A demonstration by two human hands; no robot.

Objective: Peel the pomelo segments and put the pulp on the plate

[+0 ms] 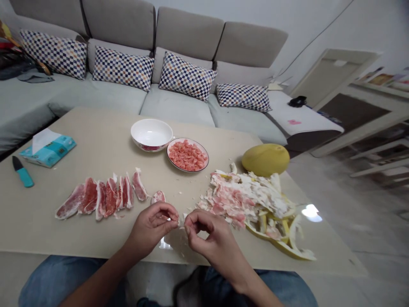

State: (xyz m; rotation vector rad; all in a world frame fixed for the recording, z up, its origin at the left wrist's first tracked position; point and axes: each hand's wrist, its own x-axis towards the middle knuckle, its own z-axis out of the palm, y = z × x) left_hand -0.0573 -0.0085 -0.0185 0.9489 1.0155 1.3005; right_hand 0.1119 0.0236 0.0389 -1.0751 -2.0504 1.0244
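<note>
My left hand (157,224) is closed in a pinch, thumb against fingertips, just above the table's near side. Facing it, my right hand (212,238) pinches too, its fingertips close to the left ones. Small whitish bits show between the two hands, but whether either holds one is too small to tell. One pink pomelo segment (158,197) lies right behind my left hand, partly covered by it. Farther left, several peeled pomelo segments (110,197) lie in a row. A plate (207,164) full of pink pulp pieces stands beyond my hands, beside a white bowl (151,133).
To the right, a heap of membrane scraps (233,198) lies with yellow pomelo rind (295,249). Behind it sits a whole yellow pomelo (266,160). At the left are a tissue pack (53,150) and a turquoise-handled knife (24,175). A sofa (179,104) stands behind the table (96,238).
</note>
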